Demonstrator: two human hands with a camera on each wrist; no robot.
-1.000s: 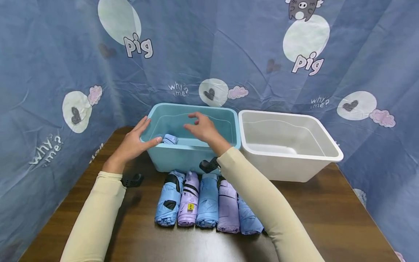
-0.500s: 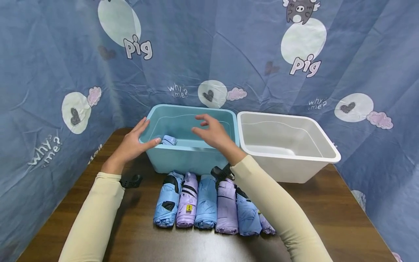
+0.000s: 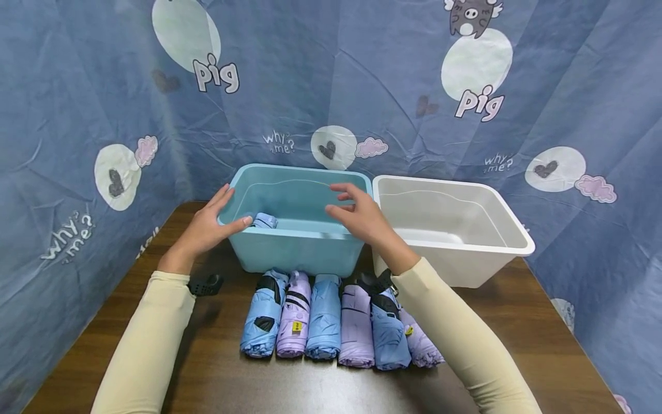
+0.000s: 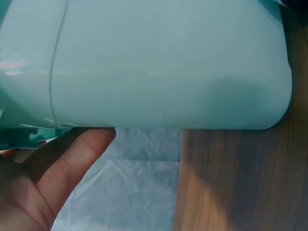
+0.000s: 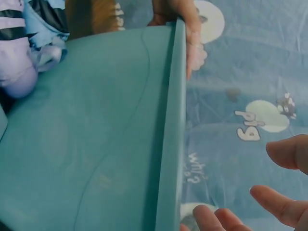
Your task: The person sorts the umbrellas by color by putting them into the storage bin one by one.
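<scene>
While six rolled umbrellas (image 3: 328, 322), alternating blue and lilac from the left, lie side by side on a wooden table (image 3: 289, 385), one teal bin (image 3: 295, 253) stands just beyond, a blue roll (image 3: 266, 221) partly visible inside at left; left hand (image 3: 206, 230) grasping the bin's left near corner, thumb over the rim; right hand (image 3: 366, 217) released, fingers loosely bent, above its right part. Beside it, right: one white bin (image 3: 439, 263). Far: blue printed cloth (image 3: 289, 69).
</scene>
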